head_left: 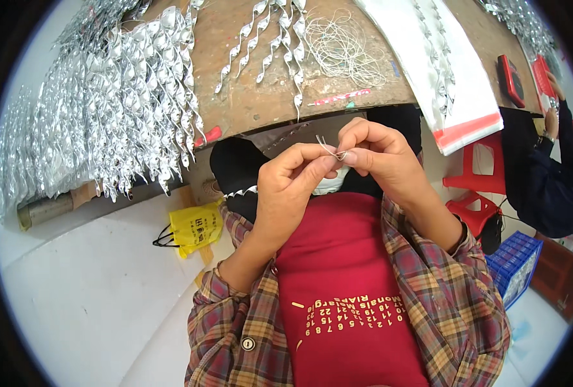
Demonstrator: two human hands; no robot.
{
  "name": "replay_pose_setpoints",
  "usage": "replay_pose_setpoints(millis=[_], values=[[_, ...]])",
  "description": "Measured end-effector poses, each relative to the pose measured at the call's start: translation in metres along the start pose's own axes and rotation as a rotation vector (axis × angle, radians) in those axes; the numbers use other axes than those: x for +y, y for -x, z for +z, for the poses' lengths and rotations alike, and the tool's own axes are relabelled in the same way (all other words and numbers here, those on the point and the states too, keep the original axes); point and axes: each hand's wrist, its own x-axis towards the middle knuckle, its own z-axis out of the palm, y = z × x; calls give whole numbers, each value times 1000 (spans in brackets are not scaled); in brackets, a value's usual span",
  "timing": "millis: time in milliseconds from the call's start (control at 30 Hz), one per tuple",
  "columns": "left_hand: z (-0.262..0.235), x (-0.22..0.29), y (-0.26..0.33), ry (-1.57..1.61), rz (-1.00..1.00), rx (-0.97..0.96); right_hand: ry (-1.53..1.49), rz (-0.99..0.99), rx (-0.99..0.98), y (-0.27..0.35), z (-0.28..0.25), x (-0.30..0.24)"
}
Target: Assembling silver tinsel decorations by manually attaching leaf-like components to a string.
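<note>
My left hand (291, 187) and my right hand (375, 155) meet in front of my chest, below the edge of the wooden table (248, 103). Both pinch a thin pale thread (330, 149) between thumb and fingertips; its short ends stick up at the pinch. A silver spiral strip (280, 137) hangs down from near my hands towards my lap. On the table just beyond lie several silver spiral ornaments (270, 39) and a loose coil of pale thread (344, 48).
A big heap of silver spirals (106, 103) covers the table's left side and hangs over its edge. A white bag with a red band (454, 84) lies at right. A yellow bag (195, 227) sits on the floor. Red stools (476, 187), a blue crate (512, 261) and another person's sleeve (544, 180) are at right.
</note>
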Motion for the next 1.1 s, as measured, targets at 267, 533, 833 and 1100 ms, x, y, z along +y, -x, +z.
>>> replay_pose_setpoints(millis=[267, 533, 833, 1100], values=[[-1, -3, -3, 141, -77, 8, 87, -15, 11, -3, -8, 4], [0, -2, -2, 12, -93, -8, 141, 22, 6, -3, -11, 4], [5, -9, -2, -394, 232, 140, 967, -512, 40, 1, 3, -7], [-3, 2, -4, 288, -265, -19, 797, -570, 62, 2, -3, 4]])
